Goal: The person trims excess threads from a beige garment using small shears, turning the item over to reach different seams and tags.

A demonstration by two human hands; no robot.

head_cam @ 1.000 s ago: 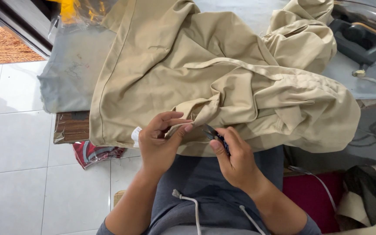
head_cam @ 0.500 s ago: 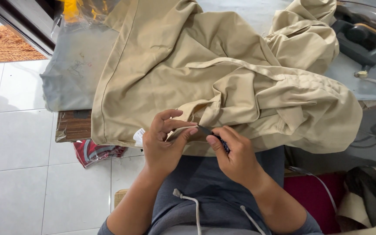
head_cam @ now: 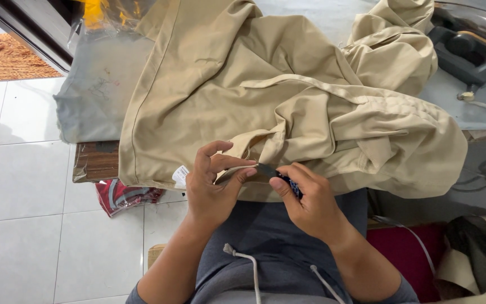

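White floor tiles [head_cam: 23,169] lie beside a grey-covered table [head_cam: 94,95]. At its near edge the left hand [head_cam: 212,186] pinches a fold of the beige garment [head_cam: 265,95]; since a second ago, the right hand [head_cam: 305,200], closed on a small dark tool [head_cam: 266,169], has pushed its tip closer to the pinched seam.
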